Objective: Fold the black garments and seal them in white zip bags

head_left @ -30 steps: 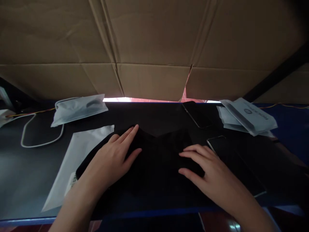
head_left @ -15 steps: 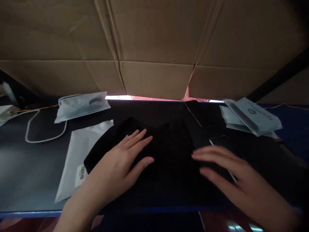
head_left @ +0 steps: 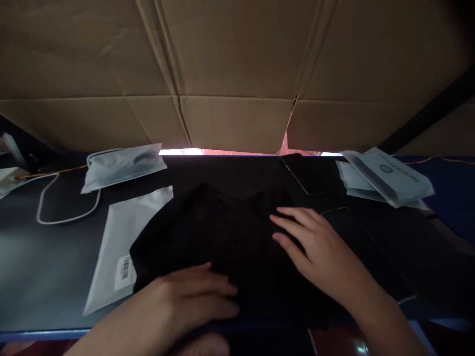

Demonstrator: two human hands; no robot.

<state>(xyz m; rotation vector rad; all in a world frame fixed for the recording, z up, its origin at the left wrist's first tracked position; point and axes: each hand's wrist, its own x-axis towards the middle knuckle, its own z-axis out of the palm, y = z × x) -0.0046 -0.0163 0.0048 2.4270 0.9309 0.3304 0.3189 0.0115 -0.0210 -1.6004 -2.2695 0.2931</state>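
Observation:
A black cloth lies spread on the dark table, its outline hard to tell from the surface. Near the table's front edge, my left hand rests over the cloth's lower part, fingers apart and pointing right. My right hand lies on the cloth's right side with its fingers spread. Neither hand holds anything. Partly beneath the cloth's left side is a white plastic bag with a barcode label.
Another white bag and a looped white cable lie at the back left. A black phone is behind my right hand. White packets are stacked at the right. Brown cardboard stands behind the table.
My left hand has moved down toward the front edge. My right hand has shifted left and slightly up onto the cloth. The view has moved a little.

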